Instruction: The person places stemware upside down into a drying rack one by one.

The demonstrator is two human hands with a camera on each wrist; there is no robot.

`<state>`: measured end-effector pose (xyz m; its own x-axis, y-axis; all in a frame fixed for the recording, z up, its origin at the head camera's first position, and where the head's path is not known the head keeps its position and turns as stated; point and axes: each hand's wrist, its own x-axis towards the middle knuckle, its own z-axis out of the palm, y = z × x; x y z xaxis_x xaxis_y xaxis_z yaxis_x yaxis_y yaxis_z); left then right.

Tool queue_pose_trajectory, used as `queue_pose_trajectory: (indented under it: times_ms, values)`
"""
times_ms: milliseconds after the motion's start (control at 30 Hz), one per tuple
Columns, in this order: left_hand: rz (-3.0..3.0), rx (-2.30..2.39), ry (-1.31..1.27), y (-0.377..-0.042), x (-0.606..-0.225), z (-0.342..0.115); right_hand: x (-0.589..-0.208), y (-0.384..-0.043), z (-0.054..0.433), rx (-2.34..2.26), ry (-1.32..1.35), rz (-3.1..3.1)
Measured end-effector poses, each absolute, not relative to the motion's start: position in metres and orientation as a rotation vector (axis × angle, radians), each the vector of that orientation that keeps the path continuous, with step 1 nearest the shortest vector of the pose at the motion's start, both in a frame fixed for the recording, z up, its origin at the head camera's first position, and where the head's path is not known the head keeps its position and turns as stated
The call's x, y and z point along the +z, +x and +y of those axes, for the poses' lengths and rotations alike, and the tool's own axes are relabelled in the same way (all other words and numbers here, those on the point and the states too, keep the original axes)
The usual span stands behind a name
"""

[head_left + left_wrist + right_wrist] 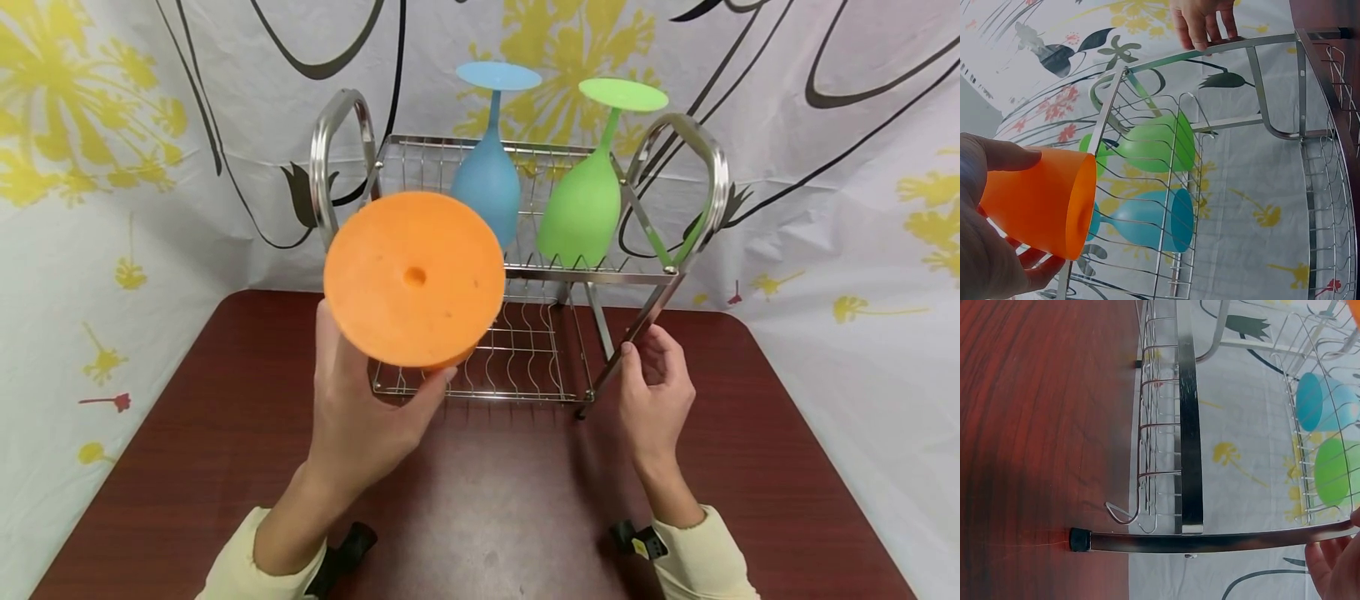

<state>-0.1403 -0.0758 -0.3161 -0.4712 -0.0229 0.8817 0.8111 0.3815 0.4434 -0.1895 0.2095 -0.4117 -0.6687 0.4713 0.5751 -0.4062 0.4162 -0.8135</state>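
My left hand [360, 425] grips an orange goblet [416, 279] upside down, its round base facing the head camera. In the left wrist view, thumb and fingers curl round the orange bowl [1041, 200], whose mouth points at the metal dish rack [1254, 42]. On the rack's upper tier a blue goblet [487, 187] and a green goblet [585, 208] stand inverted side by side, bases up. The orange goblet is in front of the rack's left part and hides some of it. My right hand [660, 400] pinches the rack's right front leg [630, 337].
The rack has a lower wire tier [525, 358] and curved side handles [322, 167]. It stands on a dark red table [495, 500]. Behind hangs a white cloth [247, 200] with yellow and black flower patterns. Black straps [352, 546] sit at both wrists.
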Motion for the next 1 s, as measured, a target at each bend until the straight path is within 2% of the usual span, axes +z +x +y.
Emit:
queue_pose_trajectory:
  times_ms: [400, 1000]
  values:
    - [-1.656, -1.081, -0.726, -0.136, -0.305, -0.070, -0.414, -0.192, 0.212, 1.377, -0.021, -1.841]
    - [-1.681, -1.108, -0.725, -0.151, -0.298, -0.074, -0.413, -0.190, 0.211, 1.376, -0.030, -1.860]
